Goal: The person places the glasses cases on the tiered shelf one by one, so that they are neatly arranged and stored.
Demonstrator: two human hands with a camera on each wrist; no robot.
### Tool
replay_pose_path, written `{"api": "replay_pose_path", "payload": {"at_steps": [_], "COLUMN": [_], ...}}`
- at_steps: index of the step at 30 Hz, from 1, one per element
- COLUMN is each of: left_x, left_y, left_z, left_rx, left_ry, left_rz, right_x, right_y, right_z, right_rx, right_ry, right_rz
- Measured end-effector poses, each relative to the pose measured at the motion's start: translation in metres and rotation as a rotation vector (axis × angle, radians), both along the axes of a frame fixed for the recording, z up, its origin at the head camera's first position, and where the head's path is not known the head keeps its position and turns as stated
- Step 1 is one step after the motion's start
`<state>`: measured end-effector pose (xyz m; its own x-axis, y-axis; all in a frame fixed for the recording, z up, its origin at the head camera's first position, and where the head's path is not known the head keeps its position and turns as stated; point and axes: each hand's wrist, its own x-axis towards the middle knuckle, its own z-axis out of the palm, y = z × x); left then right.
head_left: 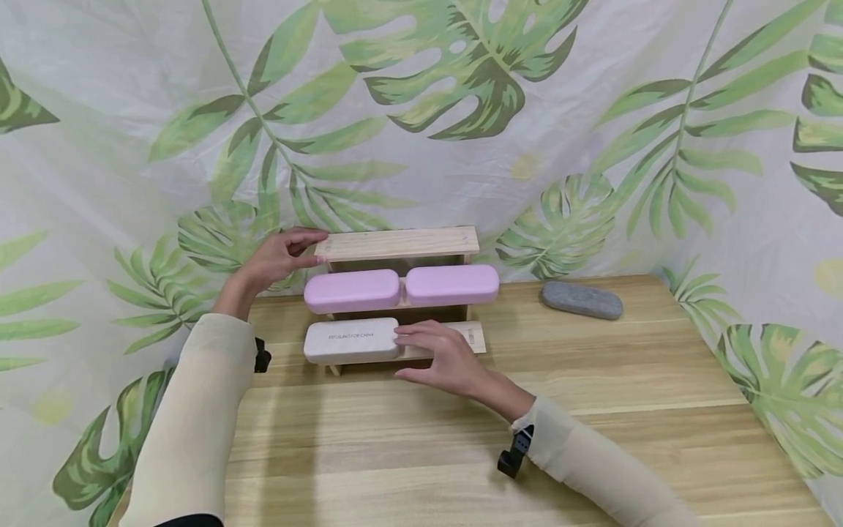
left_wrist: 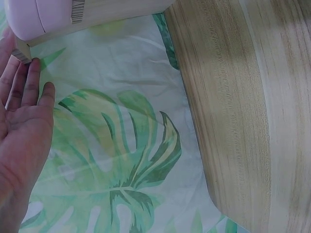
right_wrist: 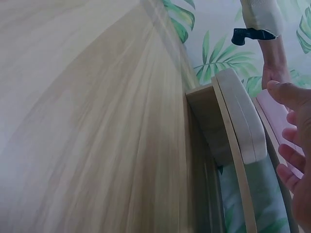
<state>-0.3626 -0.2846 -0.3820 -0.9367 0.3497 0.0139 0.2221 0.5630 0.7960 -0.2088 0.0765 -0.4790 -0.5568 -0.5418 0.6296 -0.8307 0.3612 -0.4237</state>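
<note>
A three-step wooden rack stands at the back of the table. My left hand grips the left end of its top step, thumb in front and fingers behind; in the left wrist view those fingers reach past the wood's corner. Two pink glasses cases, one on the left and one on the right, lie on the middle step. On the bottom step's left half rests a white glasses case with printed lettering. My right hand hovers by that case's right end, fingers loosely extended and holding nothing.
A grey glasses case lies on the wooden table, right of the rack. Leaf-printed cloth hangs close behind the rack and along both sides of the table.
</note>
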Motion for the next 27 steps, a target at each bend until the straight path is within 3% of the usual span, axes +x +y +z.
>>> {"api": "replay_pose_path", "payload": {"at_steps": [8, 27], "left_x": [-0.001, -0.001], "left_y": [-0.001, -0.001], "left_z": [0.0, 0.0], "left_rx": [-0.009, -0.016], "left_ry": [0.01, 0.005], "left_rz": [0.002, 0.01], "right_x": [0.001, 0.002], "right_y": [0.028, 0.087], "right_z": [-0.003, -0.007], "right_rx": [0.06, 0.067], "right_ry": [0.043, 0.022], "right_rz": [0.024, 0.047]}}
